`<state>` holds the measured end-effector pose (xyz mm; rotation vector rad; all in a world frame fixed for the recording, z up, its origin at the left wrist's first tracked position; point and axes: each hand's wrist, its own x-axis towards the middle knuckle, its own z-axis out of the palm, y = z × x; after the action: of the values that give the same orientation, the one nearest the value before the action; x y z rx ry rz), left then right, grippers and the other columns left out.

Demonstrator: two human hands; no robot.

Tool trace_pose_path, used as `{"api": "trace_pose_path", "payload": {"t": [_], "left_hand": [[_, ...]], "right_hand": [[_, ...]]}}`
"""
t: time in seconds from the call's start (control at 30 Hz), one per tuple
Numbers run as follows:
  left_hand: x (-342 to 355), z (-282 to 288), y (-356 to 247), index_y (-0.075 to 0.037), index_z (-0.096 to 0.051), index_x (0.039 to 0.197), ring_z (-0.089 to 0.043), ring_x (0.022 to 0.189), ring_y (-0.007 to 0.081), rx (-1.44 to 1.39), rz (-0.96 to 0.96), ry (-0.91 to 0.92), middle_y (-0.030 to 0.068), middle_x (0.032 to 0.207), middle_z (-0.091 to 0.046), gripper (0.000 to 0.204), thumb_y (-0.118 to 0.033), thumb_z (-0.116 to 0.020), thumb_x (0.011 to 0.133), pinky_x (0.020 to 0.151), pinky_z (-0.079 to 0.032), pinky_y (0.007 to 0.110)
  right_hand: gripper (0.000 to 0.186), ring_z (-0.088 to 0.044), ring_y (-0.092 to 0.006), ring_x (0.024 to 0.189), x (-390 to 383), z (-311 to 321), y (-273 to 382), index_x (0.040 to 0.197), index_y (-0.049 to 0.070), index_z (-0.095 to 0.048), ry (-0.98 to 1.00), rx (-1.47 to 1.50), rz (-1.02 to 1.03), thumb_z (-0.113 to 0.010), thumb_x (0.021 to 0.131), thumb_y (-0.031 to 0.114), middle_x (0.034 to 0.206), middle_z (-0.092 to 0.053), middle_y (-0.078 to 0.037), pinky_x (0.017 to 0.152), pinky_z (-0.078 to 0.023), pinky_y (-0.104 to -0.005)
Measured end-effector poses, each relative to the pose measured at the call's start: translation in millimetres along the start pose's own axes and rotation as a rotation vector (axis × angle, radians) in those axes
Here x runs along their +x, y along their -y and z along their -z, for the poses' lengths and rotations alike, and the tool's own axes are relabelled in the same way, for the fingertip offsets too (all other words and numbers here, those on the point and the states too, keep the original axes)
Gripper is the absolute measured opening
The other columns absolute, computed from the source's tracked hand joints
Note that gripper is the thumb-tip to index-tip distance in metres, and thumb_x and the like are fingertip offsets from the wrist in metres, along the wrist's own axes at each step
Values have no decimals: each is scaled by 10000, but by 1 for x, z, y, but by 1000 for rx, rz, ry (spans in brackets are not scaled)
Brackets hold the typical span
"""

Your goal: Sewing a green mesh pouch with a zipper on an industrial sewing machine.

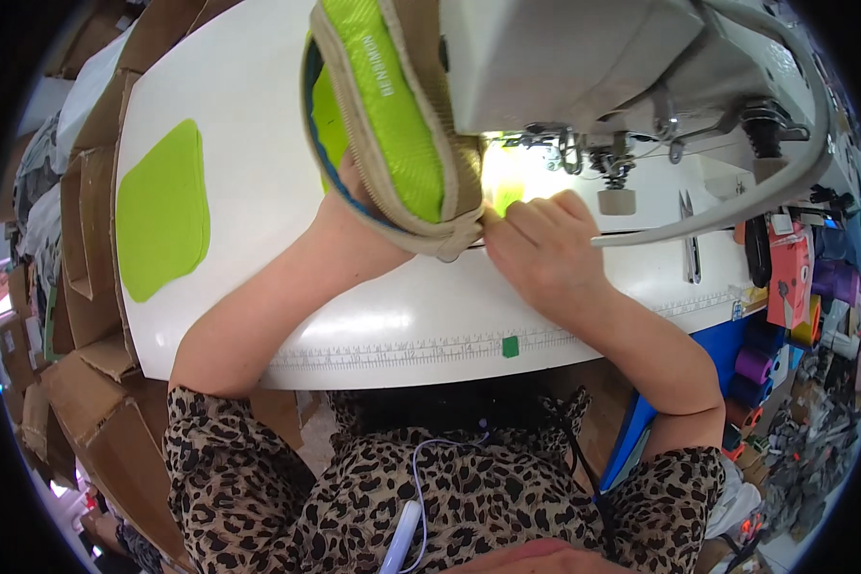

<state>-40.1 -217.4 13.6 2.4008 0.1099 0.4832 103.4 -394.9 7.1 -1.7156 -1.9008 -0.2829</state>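
Observation:
A lime-green bag (407, 153) with beige trim and a dark blue edging stands tilted against the head of a white sewing machine (545, 72). My left hand (364, 230) grips it at its lower left side; most of the fingers are hidden inside or behind the fabric. With curled fingers, my right hand (545, 244) pinches the bag's beige lower corner, just in front of the lit needle area. The needle itself is hidden behind the bag and the machine head.
On the white table (249, 172) at left lies a stack of lime-green fabric pieces (163, 210). Metal thread snips (690, 239) lie right of the machine. A ruler strip (392, 354) runs along the front edge. Cardboard boxes (91, 230) stand left, thread spools (753, 365) right.

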Motion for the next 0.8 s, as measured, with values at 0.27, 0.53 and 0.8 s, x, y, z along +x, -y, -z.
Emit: {"api": "trace_pose_path", "payload": {"t": [0.27,0.53,0.8], "left_hand": [[1,14,-26,-67,-657,1060,-615,896,189,-156,569,270,56,943,-651,391,-234,-855,767,790,-483,366],[-11,2,4,-99,-620,1233,-592,1113,231,24,147,133,65,1195,-622,574,-296,-868,754,949,-480,379],[-1,-6,6,-45,-703,1099,-666,1036,301,139,-94,-110,96,1099,-697,493,-251,-881,687,924,-521,437]], "right_hand": [[254,-511,-145,563,-4,3,3,941,63,-697,96,35,-67,-764,696,73,646,-471,18,583,-368,-307],[256,-571,-184,765,3,13,-1,978,76,-697,89,149,-153,-764,731,84,995,-645,-6,705,-415,-345],[284,-577,-149,765,-6,12,2,1005,94,-692,198,-59,-102,-770,732,88,1089,-673,13,743,-395,-328]]}}
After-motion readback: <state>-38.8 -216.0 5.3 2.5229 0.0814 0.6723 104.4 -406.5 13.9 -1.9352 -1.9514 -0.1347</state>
